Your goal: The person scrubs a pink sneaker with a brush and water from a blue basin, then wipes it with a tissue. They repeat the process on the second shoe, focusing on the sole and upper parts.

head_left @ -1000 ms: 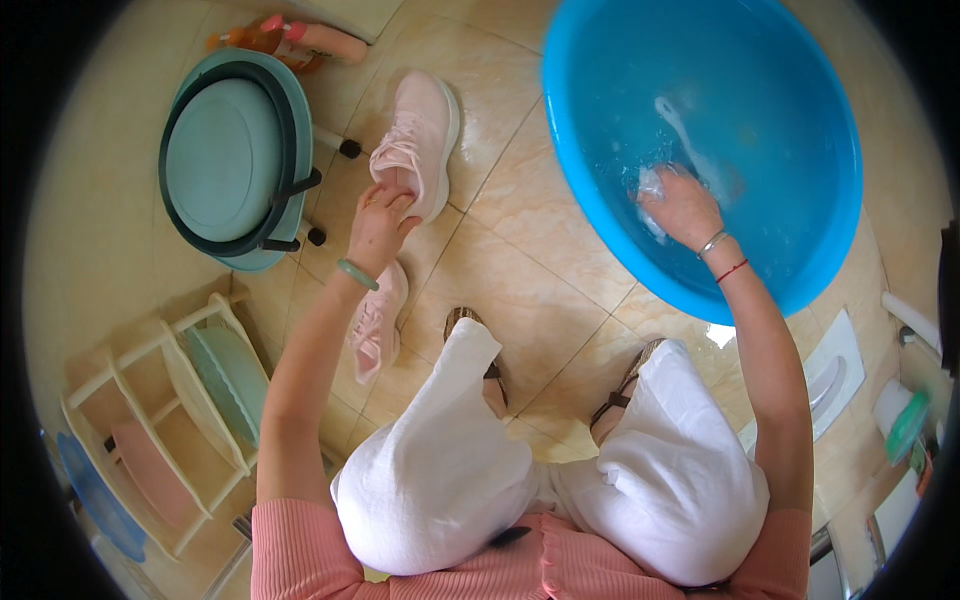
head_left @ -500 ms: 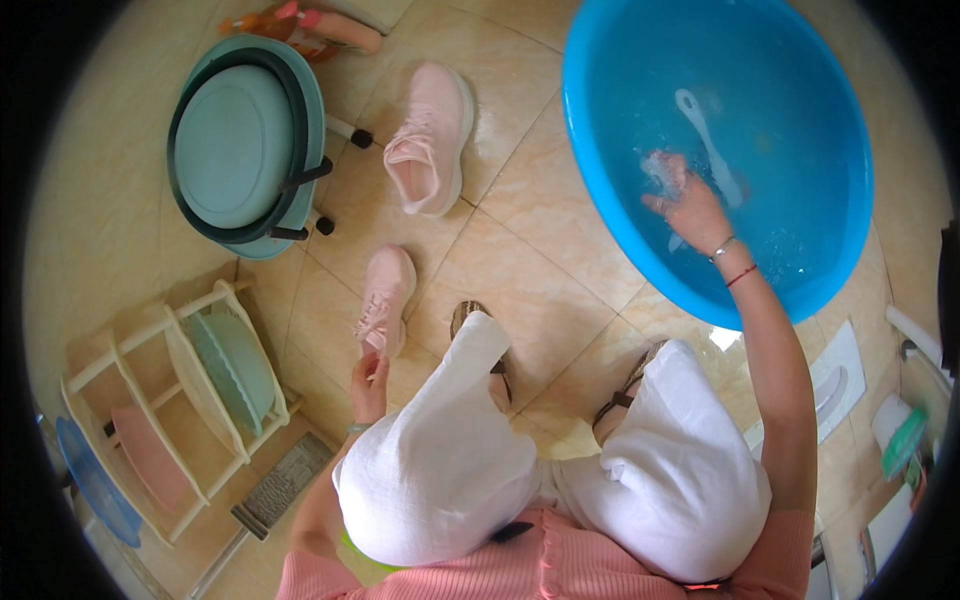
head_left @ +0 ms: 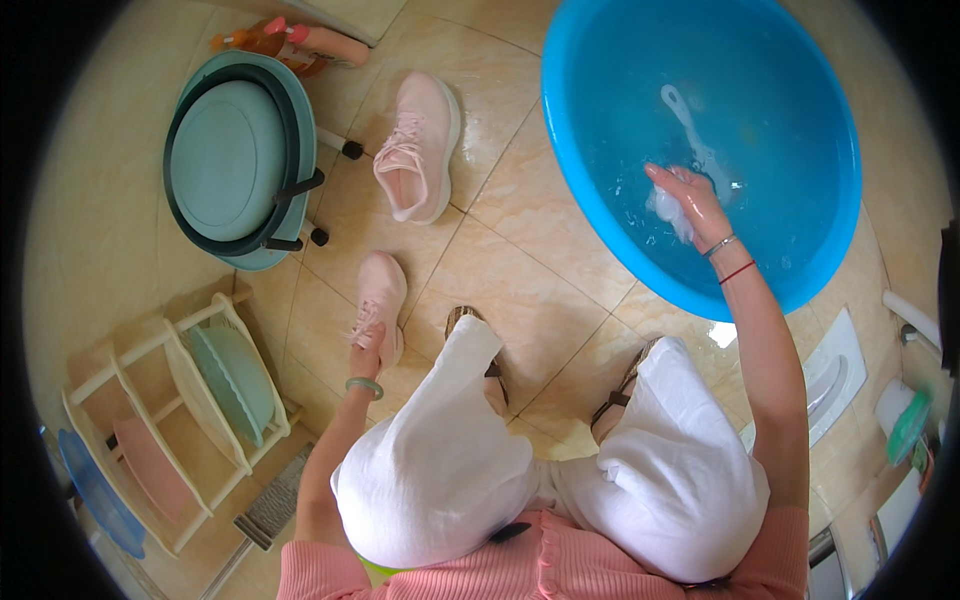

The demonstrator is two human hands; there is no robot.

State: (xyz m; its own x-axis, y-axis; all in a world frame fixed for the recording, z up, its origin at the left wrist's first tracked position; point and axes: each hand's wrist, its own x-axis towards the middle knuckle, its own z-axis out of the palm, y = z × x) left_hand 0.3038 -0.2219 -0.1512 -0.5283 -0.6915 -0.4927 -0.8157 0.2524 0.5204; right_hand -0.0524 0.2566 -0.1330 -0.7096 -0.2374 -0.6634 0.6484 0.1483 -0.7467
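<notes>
My left hand (head_left: 367, 348) is at the opening of the nearer pink sneaker (head_left: 380, 285), its fingertips hidden in the shoe, gripping it at the heel end. A second pink sneaker (head_left: 415, 145) stands farther off on the tiles, laces on and opening toward me. Over at the right, my right hand (head_left: 695, 203) is in a large blue basin (head_left: 570, 175) of water, thumb raised and fingers curled around something wet and whitish that I cannot make out. A white brush (head_left: 690, 125) with a long handle lies in the water just beyond that hand.
A folded green basin (head_left: 228, 155) leans on a stand at the far left, with pump bottles (head_left: 335, 45) behind it. Nearer on the left is a cream rack (head_left: 190, 420) holding basins. A white floor fixture (head_left: 835, 375) lies right of my leg.
My left hand has moved forward from behind the nearer sneaker's heel into its opening. The right hand has turned, its thumb now up and the whitish wet stuff showing beneath the fingers.
</notes>
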